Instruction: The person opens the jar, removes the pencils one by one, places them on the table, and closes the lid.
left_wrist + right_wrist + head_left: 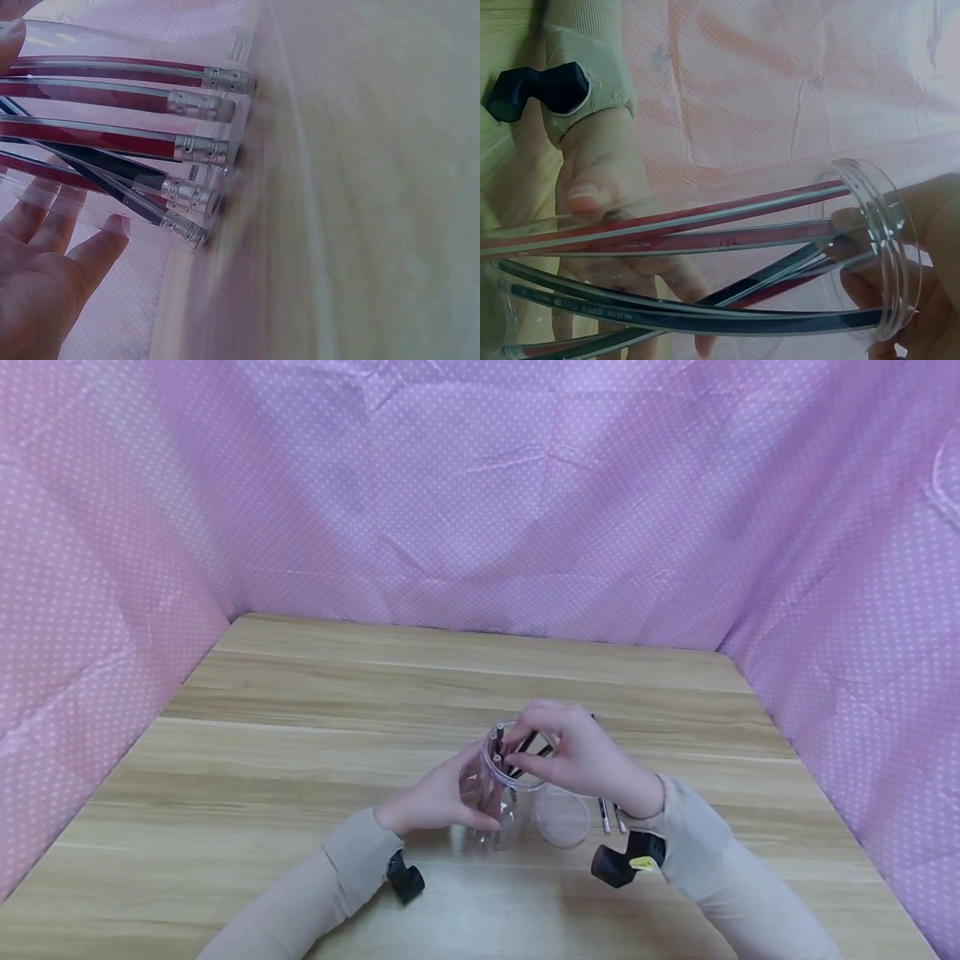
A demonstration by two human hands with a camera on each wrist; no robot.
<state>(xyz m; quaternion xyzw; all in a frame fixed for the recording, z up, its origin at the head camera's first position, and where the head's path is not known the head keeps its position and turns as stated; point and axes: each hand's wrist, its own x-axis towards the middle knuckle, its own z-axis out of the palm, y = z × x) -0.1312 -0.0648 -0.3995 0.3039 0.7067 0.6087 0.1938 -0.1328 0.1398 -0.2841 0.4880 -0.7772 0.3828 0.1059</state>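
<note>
Nearest: beige fabric sleeves, ribbed cuffs. Left hand curled round clear, glossy cylindrical jar. Inside: red-and-silver striped pencils, black-and-silver striped pencils, metal-ferruled ends at base. Right hand pinches black-and-silver striped pencils at threaded mouth. Beside jar: flat, round translucent lid. Right of lid: slim dark pencils on wood-grained table. Behind: creased pink polka-dot fabric.

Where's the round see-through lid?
In the head view, the lid is on the table, just right of the clear jar and left of the loose pencils.
</note>
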